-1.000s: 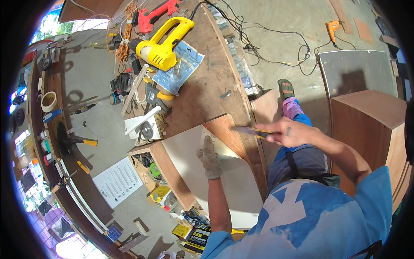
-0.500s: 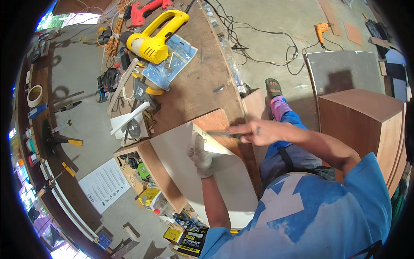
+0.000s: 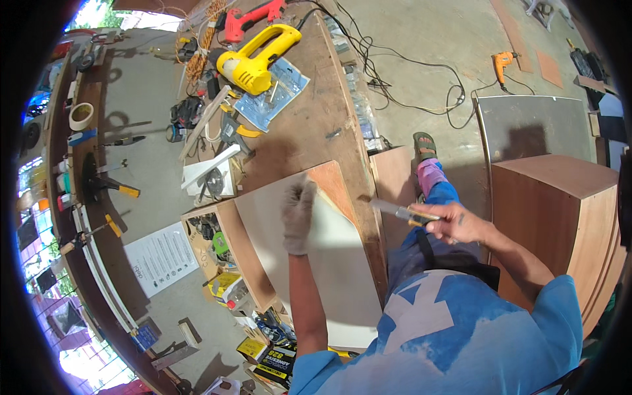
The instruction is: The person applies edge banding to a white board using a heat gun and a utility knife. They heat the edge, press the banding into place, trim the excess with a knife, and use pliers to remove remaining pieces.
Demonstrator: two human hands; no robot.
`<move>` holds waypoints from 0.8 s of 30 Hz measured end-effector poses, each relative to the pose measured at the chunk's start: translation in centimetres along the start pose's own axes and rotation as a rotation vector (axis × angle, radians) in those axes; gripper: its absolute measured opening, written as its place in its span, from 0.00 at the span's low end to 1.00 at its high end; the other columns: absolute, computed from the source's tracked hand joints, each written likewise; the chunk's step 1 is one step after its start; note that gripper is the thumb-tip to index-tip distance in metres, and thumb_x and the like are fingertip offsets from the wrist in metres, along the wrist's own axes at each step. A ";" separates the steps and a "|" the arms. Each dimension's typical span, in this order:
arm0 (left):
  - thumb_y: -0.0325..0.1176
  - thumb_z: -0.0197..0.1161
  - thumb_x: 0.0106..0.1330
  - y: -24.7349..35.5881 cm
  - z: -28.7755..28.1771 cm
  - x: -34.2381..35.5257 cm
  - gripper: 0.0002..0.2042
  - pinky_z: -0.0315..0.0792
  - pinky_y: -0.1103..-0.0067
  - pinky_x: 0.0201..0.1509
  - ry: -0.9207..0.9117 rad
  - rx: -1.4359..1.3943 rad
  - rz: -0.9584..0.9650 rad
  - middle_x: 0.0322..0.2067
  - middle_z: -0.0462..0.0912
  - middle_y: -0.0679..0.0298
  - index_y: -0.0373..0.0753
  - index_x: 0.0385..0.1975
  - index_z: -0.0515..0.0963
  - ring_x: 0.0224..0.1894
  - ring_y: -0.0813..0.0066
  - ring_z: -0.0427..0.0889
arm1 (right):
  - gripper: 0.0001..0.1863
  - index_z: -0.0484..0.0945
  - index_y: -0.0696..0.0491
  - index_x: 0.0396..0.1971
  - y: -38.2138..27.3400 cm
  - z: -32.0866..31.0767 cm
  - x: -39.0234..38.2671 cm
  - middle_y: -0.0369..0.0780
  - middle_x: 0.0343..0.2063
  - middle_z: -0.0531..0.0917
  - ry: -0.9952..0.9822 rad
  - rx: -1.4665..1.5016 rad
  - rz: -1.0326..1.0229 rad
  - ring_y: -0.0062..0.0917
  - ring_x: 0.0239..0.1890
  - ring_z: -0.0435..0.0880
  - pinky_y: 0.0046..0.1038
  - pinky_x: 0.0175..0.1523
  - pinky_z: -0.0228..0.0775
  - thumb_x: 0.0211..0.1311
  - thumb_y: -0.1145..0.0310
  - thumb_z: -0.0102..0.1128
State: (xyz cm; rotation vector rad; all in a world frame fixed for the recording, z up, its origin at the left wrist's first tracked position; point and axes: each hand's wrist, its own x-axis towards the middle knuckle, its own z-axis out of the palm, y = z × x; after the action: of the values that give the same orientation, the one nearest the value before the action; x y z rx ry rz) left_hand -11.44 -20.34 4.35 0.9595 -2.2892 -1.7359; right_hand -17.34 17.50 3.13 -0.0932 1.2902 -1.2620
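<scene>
A messy wooden workbench sits in a workshop. The gloved left hand presses flat, fingers open, on a white sheet atop a brown board. The right hand grips what looks like a utility knife, off the sheet's edge. Trimming seems underway; next, bring the blade carefully back.

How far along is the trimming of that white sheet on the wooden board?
Done: the white sheet covers most of the wooden board. In hand: the gloved left hand presses the sheet's far corner, and the right hand grips a utility knife held off the board's right edge. Left: bare wood shows at the far right corner.
</scene>
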 end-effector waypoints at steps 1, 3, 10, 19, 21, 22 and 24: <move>0.42 0.70 0.65 0.8 -0.4 0.7 0.13 0.71 0.83 0.43 0.071 -0.041 0.075 0.34 0.76 0.70 0.39 0.39 0.80 0.36 0.85 0.73 | 0.27 0.68 0.46 0.69 -0.7 -0.9 -0.1 0.40 0.27 0.82 0.011 -0.033 0.017 0.20 0.24 0.74 0.25 0.35 0.72 0.70 0.73 0.55; 0.42 0.70 0.65 3.4 -1.8 2.4 0.17 0.73 0.80 0.48 0.043 0.108 0.271 0.41 0.79 0.66 0.37 0.46 0.79 0.42 0.80 0.77 | 0.27 0.68 0.47 0.69 0.0 -2.2 1.1 0.38 0.25 0.79 0.070 -0.321 -0.254 0.19 0.22 0.72 0.24 0.33 0.70 0.71 0.72 0.55; 0.45 0.72 0.57 11.8 1.3 5.5 0.22 0.60 0.60 0.71 -0.996 1.258 0.659 0.50 0.81 0.58 0.37 0.45 0.79 0.58 0.58 0.76 | 0.28 0.66 0.51 0.68 -1.5 -0.3 2.5 0.51 0.23 0.79 0.188 -0.355 -0.378 0.33 0.19 0.72 0.32 0.33 0.69 0.69 0.71 0.57; 0.38 0.63 0.60 9.2 3.4 4.9 0.09 0.65 0.66 0.65 -1.305 1.689 0.738 0.36 0.80 0.63 0.42 0.36 0.80 0.48 0.67 0.79 | 0.27 0.68 0.46 0.67 -5.3 3.2 9.4 0.52 0.17 0.76 0.170 -0.385 -0.299 0.44 0.22 0.78 0.38 0.36 0.71 0.68 0.67 0.54; 0.39 0.63 0.60 8.8 2.2 5.3 0.09 0.66 0.67 0.64 -1.286 1.634 0.813 0.37 0.80 0.63 0.42 0.34 0.80 0.47 0.67 0.79 | 0.26 0.70 0.46 0.66 -4.7 3.0 10.4 0.52 0.18 0.77 0.212 -0.412 -0.360 0.46 0.25 0.80 0.40 0.38 0.73 0.68 0.68 0.54; 0.39 0.63 0.59 8.6 1.7 5.1 0.09 0.67 0.67 0.64 -1.269 1.605 0.844 0.37 0.80 0.63 0.42 0.34 0.80 0.47 0.67 0.78 | 0.26 0.70 0.46 0.66 -4.6 3.1 10.7 0.52 0.19 0.78 0.227 -0.431 -0.392 0.47 0.26 0.81 0.41 0.39 0.73 0.67 0.68 0.54; 0.39 0.62 0.59 8.4 1.3 4.8 0.11 0.67 0.66 0.64 -1.301 1.645 0.784 0.40 0.79 0.62 0.41 0.36 0.79 0.48 0.65 0.78 | 0.26 0.71 0.45 0.65 -4.4 3.3 10.7 0.53 0.21 0.80 0.258 -0.455 -0.400 0.48 0.28 0.82 0.44 0.39 0.73 0.66 0.70 0.53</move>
State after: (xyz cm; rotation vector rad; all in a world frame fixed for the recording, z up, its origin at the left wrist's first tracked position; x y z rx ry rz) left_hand -19.30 -20.58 10.18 -1.5626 -3.6144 0.4388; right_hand -20.20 6.14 0.33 -0.5501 1.8324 -1.3180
